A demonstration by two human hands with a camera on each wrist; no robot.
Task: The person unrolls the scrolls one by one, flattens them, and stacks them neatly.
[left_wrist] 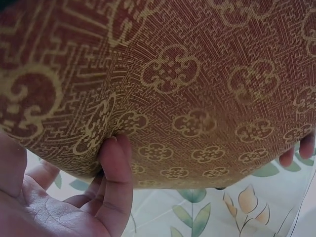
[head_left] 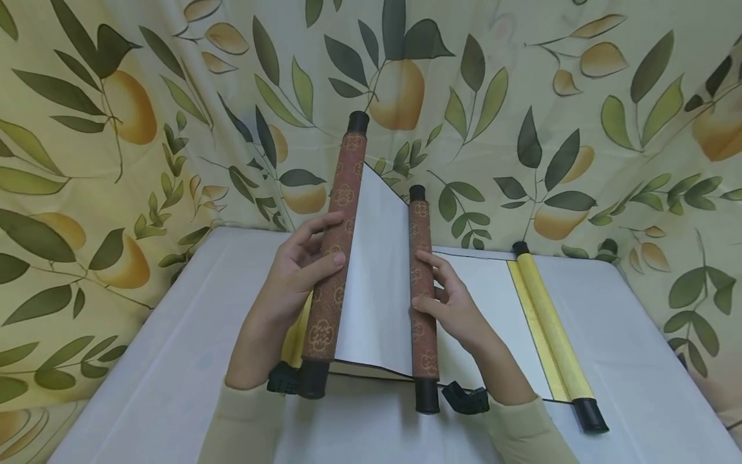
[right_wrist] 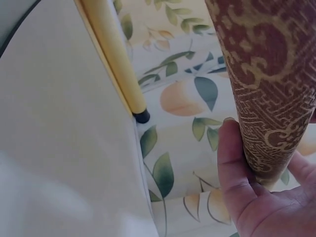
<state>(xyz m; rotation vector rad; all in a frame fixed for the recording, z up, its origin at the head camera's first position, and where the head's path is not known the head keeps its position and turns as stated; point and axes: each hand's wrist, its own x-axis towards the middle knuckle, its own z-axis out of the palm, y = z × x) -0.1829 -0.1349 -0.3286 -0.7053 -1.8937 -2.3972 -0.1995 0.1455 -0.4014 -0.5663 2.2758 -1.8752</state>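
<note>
A red-brown hanging scroll with gold flower patterns stands partly unrolled above the table, its white paper point(head_left: 375, 277) showing between two rolls. My left hand point(head_left: 292, 277) grips the thicker left roll point(head_left: 346, 190), thumb in front. On the thinner right roll point(head_left: 425, 341), my right hand point(head_left: 455, 306) holds on at mid-length, thumb and fingers around it. Black knobs cap both rolls. In the left wrist view the patterned backing point(left_wrist: 197, 84) fills most of the picture, with the left thumb and fingers pinching its edge. The right wrist view shows the right hand point(right_wrist: 269, 210) around its roll.
Below and behind lies a second, yellow-edged scroll, spread out on the white table point(head_left: 145, 348). Its yellow roller point(head_left: 556, 328) with black ends lies to the right; a bit of yellow shows behind the left hand. A fruit-patterned curtain point(head_left: 232, 129) hangs behind the table.
</note>
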